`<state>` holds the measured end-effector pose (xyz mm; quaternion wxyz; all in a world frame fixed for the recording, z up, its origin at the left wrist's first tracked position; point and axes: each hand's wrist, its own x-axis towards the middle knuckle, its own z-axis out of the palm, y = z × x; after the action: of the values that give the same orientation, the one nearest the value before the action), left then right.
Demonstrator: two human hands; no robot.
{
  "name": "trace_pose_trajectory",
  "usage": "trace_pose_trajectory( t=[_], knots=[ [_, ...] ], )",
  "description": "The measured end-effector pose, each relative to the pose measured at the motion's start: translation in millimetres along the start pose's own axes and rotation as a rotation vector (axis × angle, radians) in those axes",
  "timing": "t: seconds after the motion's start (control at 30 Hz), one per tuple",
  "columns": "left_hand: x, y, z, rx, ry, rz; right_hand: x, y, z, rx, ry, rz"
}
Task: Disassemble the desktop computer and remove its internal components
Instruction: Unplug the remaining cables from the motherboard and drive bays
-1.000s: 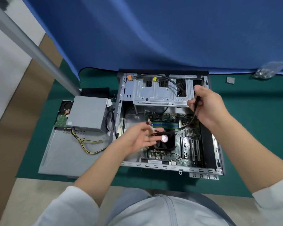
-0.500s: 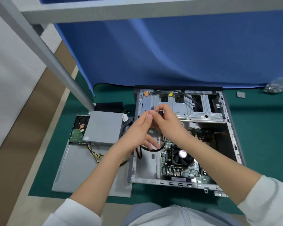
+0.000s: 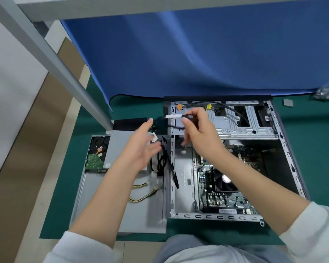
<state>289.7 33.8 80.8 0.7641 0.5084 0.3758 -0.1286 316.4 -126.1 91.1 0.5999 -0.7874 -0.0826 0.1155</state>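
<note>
The open computer case [image 3: 217, 217] lies on its side on the green mat, its motherboard [image 3: 234, 198] and black CPU fan [image 3: 225, 180] exposed. My right hand [image 3: 199, 133] hovers over the case's upper left corner and pinches a black cable [image 3: 176, 127] with a white tag on its end. My left hand [image 3: 141, 149] is held with straight fingers just left of the case, above the grey power supply [image 3: 120, 147], holding nothing. Black cables [image 3: 163, 160] trail over the case's left wall.
The removed side panel [image 3: 103, 202] lies left of the case with a hard drive [image 3: 98, 152] and yellow-black power leads [image 3: 142, 196] on it. A slanted grey frame post [image 3: 51, 59] stands at the left. A small grey pad [image 3: 287, 102] and a bag of screws [image 3: 327, 93] lie far right.
My hands parted: the left let go and opened, moving left over the power supply. The right lifted the cable end up toward the case's far left corner. The view shifted right.
</note>
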Motion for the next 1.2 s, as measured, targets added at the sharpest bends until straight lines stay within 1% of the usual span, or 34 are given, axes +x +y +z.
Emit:
trace_pose_trajectory(
  t=[0.03,0.07,0.1,0.13,0.2,0.27,0.3,0.33,0.4,0.43,0.47,0.5,0.57,0.67,0.73,0.8,0.87,0.97,1.03,1.1,1.13,1.2],
  knots=[
    [-3,-1,2,-0.077,-0.133,-0.099,-2,1,6,-0.040,-0.024,-0.067],
    [-6,-3,6,-0.106,-0.238,-0.138,-6,3,14,-0.083,-0.073,-0.114],
    [-6,-5,9,-0.136,-0.281,-0.136,-9,6,22,-0.123,-0.135,-0.140],
    [-2,-6,12,-0.160,-0.265,-0.114,-11,10,29,-0.156,-0.196,-0.156],
    [7,-3,12,-0.155,-0.164,-0.048,-11,19,36,-0.233,-0.323,-0.166],
    [19,-2,4,0.054,-0.082,0.039,-5,29,29,-0.429,-0.429,-0.177],
    [27,-2,-2,0.186,-0.053,0.069,-1,34,22,-0.540,-0.443,-0.171],
    [34,-5,-10,0.316,-0.023,0.094,4,39,12,-0.627,-0.415,-0.137],
    [48,-12,-24,0.583,0.037,0.140,16,51,-9,-0.749,-0.318,-0.003],
    [53,-15,-27,0.710,0.057,0.156,21,58,-19,-0.838,-0.297,0.065],
    [58,-20,-28,0.803,0.055,0.160,25,64,-27,-0.942,-0.311,0.118],
    [62,-26,-27,0.861,0.028,0.153,28,69,-33,-1.023,-0.342,0.152],
    [70,-38,-20,0.957,-0.022,0.156,29,74,-36,-1.113,-0.382,0.162],
    [84,-54,-11,1.135,0.032,0.197,26,79,-30,-1.239,-0.366,0.125],
    [92,-60,-11,1.209,0.081,0.185,25,80,-29,-1.282,-0.349,0.110],
    [97,-63,-10,1.226,0.129,0.162,26,80,-31,-1.273,-0.356,0.101],
    [97,-60,-8,1.285,0.124,0.179,26,80,-35,-1.246,-0.362,0.088],
    [94,-54,-10,1.488,0.067,0.235,26,79,-36,-1.241,-0.365,0.086],
    [94,-50,-16,1.633,0.077,0.224,25,80,-35,-1.248,-0.364,0.085],
    [92,-45,-23,1.728,0.089,0.195,25,80,-35,-1.248,-0.360,0.079],
    [92,-44,-26,1.724,0.081,0.184,25,81,-35,-1.249,-0.358,0.077],
    [92,-44,-28,1.612,0.091,0.138,25,81,-35,-1.256,-0.354,0.075]
  ],
)
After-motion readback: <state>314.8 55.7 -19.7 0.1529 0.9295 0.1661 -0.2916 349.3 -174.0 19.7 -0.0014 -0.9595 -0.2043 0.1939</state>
